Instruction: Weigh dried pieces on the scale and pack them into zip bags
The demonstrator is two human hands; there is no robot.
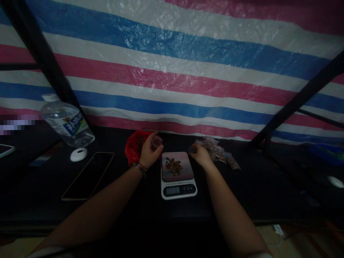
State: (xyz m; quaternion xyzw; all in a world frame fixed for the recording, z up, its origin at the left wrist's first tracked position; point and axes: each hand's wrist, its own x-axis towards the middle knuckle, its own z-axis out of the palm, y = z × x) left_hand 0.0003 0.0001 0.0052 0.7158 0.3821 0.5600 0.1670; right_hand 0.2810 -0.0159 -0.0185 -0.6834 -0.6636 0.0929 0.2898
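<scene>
Curled around a small clear item [157, 142], the left hand [147, 152] is at the red bag [130, 148], toward the back edge of the black tabletop [242, 200]. Bent at the fingertips, the right hand [201, 154] is just beside the small filled bags [215, 151], also toward that edge; whether it grips anything I cannot tell. Between the hands, reaching nearer the front edge, stands a white scale [179, 182], a loose heap of brown pieces [174, 166] on its plate, slightly left of centre. For a sound reading, I would keep both wrists off the plate, hold the red bag away from its back left corner, add or remove pieces singly near the middle, and let the display [172, 190] settle. Its digits are too dim to read.
</scene>
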